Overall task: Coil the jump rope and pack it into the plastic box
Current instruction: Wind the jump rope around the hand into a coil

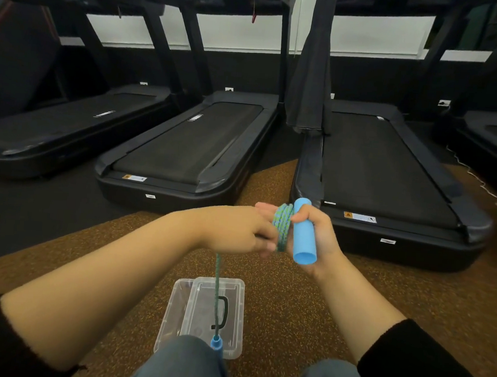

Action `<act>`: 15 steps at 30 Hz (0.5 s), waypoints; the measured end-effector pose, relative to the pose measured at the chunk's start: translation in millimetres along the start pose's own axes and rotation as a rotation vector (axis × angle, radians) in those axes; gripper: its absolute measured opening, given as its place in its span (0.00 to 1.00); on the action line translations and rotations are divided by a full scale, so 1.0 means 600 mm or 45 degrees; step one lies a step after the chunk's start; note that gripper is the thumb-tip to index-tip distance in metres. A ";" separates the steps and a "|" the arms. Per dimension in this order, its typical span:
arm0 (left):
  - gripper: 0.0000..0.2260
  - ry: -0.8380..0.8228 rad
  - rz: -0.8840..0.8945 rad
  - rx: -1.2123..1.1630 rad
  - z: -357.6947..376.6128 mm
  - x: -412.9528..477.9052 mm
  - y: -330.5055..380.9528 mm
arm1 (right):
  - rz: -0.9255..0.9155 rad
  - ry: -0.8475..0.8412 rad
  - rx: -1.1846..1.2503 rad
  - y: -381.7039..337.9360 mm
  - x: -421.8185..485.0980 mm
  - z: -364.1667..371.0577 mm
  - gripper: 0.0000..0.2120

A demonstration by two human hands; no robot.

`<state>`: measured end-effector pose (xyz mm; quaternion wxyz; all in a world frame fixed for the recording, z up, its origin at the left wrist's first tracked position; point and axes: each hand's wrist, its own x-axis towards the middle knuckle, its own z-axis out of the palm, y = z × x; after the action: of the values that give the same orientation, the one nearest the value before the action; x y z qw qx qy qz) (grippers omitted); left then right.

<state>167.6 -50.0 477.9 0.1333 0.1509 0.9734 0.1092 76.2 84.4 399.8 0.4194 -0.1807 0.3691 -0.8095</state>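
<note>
A blue foam jump-rope handle (303, 233), tilted near upright, is clasped in the right grip (323, 237). Green braided rope coils (282, 226) beside it are pinched by the left grip (238, 231). The rope tail (216, 289) is hung straight down below the left grip, over a clear plastic box (240, 305) on the floor (291, 309).

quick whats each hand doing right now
left hand: closed, fingers pinching the rope at the coil
right hand: closed around the blue handle
</note>
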 end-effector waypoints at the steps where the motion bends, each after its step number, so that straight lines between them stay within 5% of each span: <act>1: 0.09 0.020 0.003 -0.034 -0.003 -0.001 -0.004 | 0.034 -0.007 -0.087 0.004 -0.004 0.000 0.31; 3: 0.09 0.032 0.006 -0.104 -0.006 -0.003 -0.009 | 0.055 0.005 -0.173 0.007 -0.012 0.007 0.24; 8: 0.08 -0.112 0.012 0.046 0.014 0.001 0.012 | -0.135 0.094 0.149 -0.011 -0.007 0.017 0.45; 12: 0.07 -0.099 0.004 0.195 0.027 0.005 0.026 | -0.224 0.052 0.500 -0.016 0.005 0.008 0.43; 15: 0.08 -0.047 0.001 0.175 0.020 0.004 0.024 | -0.177 0.061 0.427 -0.002 0.008 0.003 0.46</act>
<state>172.5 -33.8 470.0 0.1404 0.1619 0.9760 0.0394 73.8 80.3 401.9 0.3778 -0.1141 0.2254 -0.8908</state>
